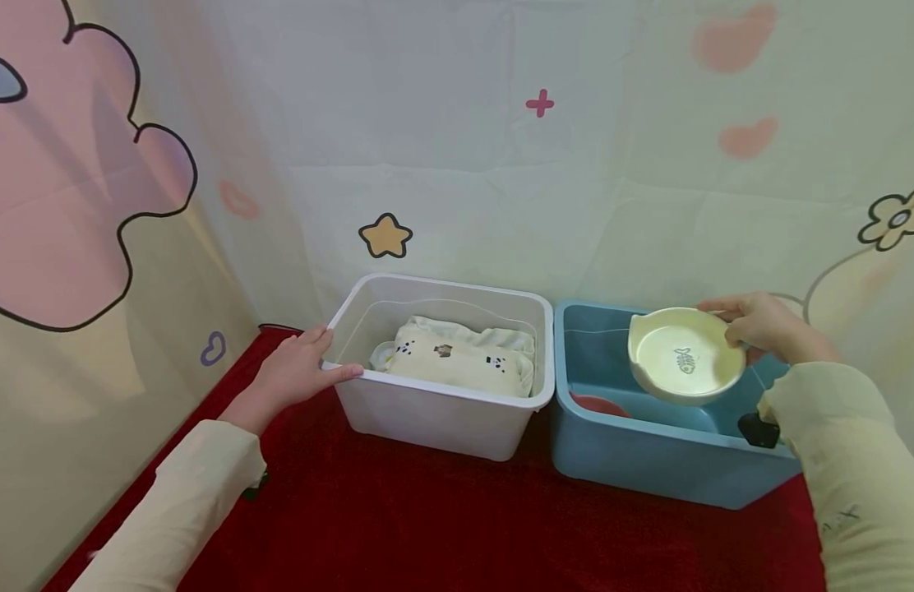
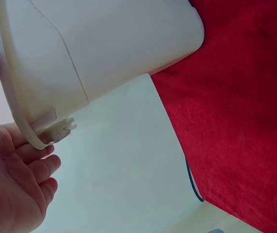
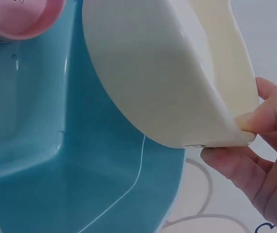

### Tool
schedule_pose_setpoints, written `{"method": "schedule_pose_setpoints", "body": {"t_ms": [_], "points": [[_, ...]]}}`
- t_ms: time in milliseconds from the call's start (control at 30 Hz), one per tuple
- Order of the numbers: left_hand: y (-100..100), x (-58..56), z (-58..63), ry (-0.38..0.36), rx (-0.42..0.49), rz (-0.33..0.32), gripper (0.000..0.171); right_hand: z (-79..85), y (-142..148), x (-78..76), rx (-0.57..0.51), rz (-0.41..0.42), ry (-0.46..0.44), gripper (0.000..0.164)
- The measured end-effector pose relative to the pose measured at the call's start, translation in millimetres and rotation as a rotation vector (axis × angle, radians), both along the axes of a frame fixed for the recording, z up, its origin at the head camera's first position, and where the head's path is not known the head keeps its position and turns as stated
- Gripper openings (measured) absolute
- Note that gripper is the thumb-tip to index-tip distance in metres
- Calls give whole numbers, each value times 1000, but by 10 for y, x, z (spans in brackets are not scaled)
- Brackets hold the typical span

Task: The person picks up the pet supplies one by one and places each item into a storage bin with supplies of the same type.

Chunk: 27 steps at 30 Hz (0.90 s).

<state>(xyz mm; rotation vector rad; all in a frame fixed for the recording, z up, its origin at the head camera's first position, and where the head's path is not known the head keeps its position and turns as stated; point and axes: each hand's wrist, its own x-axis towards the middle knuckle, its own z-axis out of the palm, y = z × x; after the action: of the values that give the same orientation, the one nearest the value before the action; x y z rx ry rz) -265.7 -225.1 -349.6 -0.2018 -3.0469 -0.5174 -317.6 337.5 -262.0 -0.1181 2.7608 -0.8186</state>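
My right hand [image 1: 771, 325] pinches the rim of a pale yellow pet bowl [image 1: 685, 355] with a fish-bone print inside. The bowl is tilted toward me and held above the blue bin [image 1: 649, 456]. From the right wrist view, the thumb is over the bowl's edge and the fingers are behind it. At the left, my left hand [image 1: 290, 370] grips the near left corner of the white bin [image 1: 435, 419], with its thumb along the rim and its fingers [image 2: 43, 170] curled at the outside. Inside that bin lies a folded cream cloth [image 1: 457, 358] with small animal prints.
A pink bowl [image 3: 24, 17] sits in the blue bin. Both bins stand side by side on a red cloth [image 1: 427, 526], against a printed fabric backdrop [image 1: 457, 164]. A small clear item [image 1: 381, 355] lies beside the cream cloth.
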Motion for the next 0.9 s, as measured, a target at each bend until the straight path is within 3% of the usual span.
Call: {"method": "schedule_pose_setpoints", "body": {"t_ms": [900], "points": [[-12, -10, 5, -13, -34, -2, 98, -114, 104, -102, -22, -17, 2, 64]]}}
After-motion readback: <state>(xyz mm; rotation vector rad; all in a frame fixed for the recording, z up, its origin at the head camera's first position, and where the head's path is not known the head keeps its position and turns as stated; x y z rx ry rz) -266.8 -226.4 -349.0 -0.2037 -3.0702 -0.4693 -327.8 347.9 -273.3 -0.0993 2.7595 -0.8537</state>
